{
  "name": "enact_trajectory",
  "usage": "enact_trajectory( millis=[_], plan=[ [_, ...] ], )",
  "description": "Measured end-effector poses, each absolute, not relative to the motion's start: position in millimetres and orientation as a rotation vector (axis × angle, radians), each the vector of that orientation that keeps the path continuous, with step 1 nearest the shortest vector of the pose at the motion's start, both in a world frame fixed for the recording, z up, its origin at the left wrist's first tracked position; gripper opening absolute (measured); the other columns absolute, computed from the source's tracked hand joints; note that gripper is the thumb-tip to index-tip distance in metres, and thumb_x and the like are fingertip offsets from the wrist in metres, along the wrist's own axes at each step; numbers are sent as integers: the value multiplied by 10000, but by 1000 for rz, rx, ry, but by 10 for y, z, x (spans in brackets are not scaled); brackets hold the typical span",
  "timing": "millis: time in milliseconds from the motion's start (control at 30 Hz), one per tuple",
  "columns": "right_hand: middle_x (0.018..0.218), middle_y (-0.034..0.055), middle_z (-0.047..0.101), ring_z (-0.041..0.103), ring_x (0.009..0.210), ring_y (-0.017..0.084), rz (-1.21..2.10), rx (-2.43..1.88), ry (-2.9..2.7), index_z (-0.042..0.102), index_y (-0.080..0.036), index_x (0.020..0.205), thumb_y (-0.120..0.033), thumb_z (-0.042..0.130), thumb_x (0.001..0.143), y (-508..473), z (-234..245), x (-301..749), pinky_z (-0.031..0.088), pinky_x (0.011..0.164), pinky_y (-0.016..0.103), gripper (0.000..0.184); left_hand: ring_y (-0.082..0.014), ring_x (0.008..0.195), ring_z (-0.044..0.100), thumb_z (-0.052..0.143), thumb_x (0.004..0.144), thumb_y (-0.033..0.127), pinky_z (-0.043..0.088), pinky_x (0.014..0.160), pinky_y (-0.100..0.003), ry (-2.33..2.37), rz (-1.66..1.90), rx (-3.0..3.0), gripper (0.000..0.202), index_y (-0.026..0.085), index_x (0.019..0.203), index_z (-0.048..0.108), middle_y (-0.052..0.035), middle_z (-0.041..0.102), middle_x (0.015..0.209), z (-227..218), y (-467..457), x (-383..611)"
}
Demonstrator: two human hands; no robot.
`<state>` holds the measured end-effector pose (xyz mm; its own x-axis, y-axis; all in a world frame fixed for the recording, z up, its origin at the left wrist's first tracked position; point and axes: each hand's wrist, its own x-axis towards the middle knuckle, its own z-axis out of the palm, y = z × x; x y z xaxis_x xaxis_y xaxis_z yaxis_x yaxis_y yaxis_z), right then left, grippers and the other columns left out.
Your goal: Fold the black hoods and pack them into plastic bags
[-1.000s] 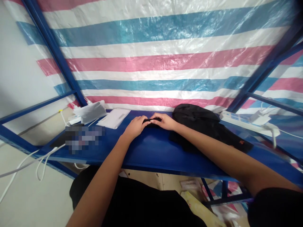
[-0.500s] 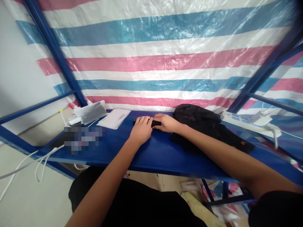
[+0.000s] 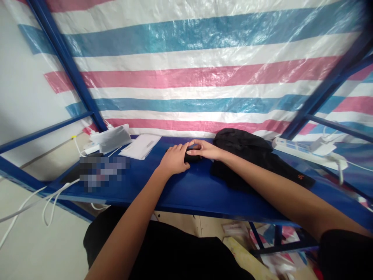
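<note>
Glossy blue tabletop [image 3: 192,194] beneath, left hand [image 3: 175,159] grips a small black rounded bundle [image 3: 191,158] — right hand [image 3: 206,150] pinches its end. Uneven pressure could make it slip.

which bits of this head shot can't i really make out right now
From the head view:
- Black item: mostly covered by the left hand and right hand; its full shape is hidden.
- Pixelated patch: blurred out.
- Black cloth: partly behind the right forearm.
- Orange mark on it: too small to read.
- White cables: cut off by the left edge.
</note>
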<state>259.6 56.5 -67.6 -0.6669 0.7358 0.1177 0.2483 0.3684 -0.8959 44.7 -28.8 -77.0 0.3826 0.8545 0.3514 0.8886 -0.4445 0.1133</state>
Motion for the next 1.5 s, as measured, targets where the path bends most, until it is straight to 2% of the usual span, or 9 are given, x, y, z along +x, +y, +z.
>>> enact_trajectory(
  millis=[67,133,300,500,700,900,1233,1400,1500],
  plan=[
    [989,50,806,741,821,218,1228,-840,-2132,731,-215,1164,-647,835,884,532,-671,2584,600,667,315,525,-431,1324,659,754,837,323,511,1084,-523,-1625,-562,-2555,977,170,1709,342,-211,645,1531,-744,-278,445],
    [1139,81,804,767,1003,260,1062,-704,-2195,732,-219,1169,-630,789,936,466,-658,2572,641,877,400,476,-428,1308,686,779,835,331,532,1045,-498,-1659,-573,-2564,1022,180,1727,304,-215,650,1540,-714,-286,431],
    [1443,129,717,687,1339,356,546,-444,-2427,679,-275,1456,-500,931,837,292,-625,2563,527,1186,538,705,-447,1170,762,830,862,489,570,904,-470,-1760,-545,-2583,1161,155,1773,194,-234,712,1458,-648,-346,349],
    [1307,82,807,772,1208,343,615,-562,-2292,795,-273,1329,-454,932,830,310,-582,2549,591,1120,507,547,-420,1308,692,822,887,389,533,1071,-507,-1590,-655,-2538,1033,201,1754,292,-184,687,1510,-683,-352,258],
    [1008,57,840,804,790,263,1167,-746,-2062,787,-231,1317,-506,947,803,332,-625,2511,712,759,444,605,-401,1356,683,762,976,450,567,1047,-468,-1689,-671,-2483,807,187,1671,447,-191,657,1558,-723,-305,242],
    [1424,105,750,715,1337,347,606,-394,-2293,768,-297,1417,-458,977,808,328,-596,2522,543,1199,532,664,-442,1242,753,762,980,493,575,1008,-478,-1768,-591,-2514,976,135,1754,286,-232,723,1456,-685,-284,179],
    [1380,79,779,738,1300,303,585,-368,-2201,816,-308,1348,-374,908,891,440,-700,2486,547,1194,479,471,-375,1339,688,841,880,328,530,1128,-465,-1675,-787,-2461,916,239,1695,433,-134,694,1510,-702,-219,-11],
    [1072,57,847,821,887,241,918,-782,-1804,826,-236,1303,-400,994,760,567,-754,2594,694,955,436,591,-428,1541,478,799,942,549,333,1306,-596,-1818,-964,-1994,528,222,1356,767,-173,566,1630,-787,-136,-414],
    [978,43,848,780,679,173,1116,-918,-1551,814,-219,1333,-349,1028,716,625,-781,2646,732,788,362,666,-449,1537,479,622,1053,549,360,1268,-646,-2153,-904,-1795,435,210,1228,831,-185,585,1624,-802,-149,-630]
  ],
)
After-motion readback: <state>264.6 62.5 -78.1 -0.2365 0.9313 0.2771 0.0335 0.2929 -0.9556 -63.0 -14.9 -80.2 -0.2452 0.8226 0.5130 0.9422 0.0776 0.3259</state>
